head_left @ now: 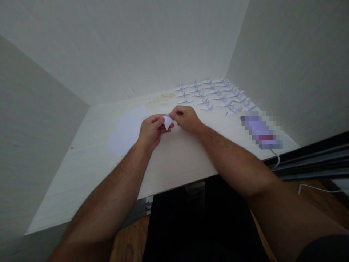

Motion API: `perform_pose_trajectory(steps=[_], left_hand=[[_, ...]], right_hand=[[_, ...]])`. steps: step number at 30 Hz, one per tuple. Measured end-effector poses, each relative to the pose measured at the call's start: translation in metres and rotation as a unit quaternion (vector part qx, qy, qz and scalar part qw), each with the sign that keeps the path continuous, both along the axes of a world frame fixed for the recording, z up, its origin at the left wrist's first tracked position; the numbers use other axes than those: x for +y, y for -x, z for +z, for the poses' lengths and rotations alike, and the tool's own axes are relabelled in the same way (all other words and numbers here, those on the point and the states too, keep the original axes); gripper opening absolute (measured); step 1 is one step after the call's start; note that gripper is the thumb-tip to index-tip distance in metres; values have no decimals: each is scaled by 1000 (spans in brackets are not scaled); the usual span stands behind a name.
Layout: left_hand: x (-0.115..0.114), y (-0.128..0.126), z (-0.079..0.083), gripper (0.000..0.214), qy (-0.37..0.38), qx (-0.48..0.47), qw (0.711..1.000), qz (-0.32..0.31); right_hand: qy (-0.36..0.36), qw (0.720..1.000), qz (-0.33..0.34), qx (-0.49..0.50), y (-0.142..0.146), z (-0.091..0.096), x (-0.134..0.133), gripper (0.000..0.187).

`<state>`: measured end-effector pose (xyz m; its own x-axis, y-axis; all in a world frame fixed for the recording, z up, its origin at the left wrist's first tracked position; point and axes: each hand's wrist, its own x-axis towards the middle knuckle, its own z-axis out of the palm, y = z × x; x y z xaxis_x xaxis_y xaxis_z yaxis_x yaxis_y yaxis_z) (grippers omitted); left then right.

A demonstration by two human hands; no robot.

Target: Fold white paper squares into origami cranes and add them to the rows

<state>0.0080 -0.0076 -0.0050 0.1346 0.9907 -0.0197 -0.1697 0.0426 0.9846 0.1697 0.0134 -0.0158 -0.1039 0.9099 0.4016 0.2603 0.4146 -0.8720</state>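
A small piece of folded white paper, pointed at its lower end, is held between my two hands above the table. My left hand grips its left side between thumb and fingers, with the other fingertips showing behind and below it. On the upper right edge of the paper, my right hand pinches with thumb and forefinger, its remaining fingers curled. Beyond my right hand stand rows of folded paper cranes. White paper sheets lie on the table to the left of my left hand.
The pale table is bordered by walls at the back, left and right. A blurred-out phone-like object with a white cable lies near the right edge. A brownish stain marks the tabletop toward the back.
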Motion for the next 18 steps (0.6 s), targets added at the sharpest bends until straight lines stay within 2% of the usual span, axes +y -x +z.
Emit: perform_pose_trajectory(steps=[3,8,12,18], left_hand=[[0,1,0,22,-9,3,1000,-16],[0,0,-1,23,-12,0,999,-31],[0,-1,-2,19,-18,-9,1000,-22],[4,1,-4,15,-28,-27,999,4]], right_hand=[[5,1000,-18,1,0,-1,2,17],[-27,998,-51,20,0,2,-1,10],[-32,999,-15,6,2,2,-5,5],[-36,999,14,-8,1,0,-4,15]])
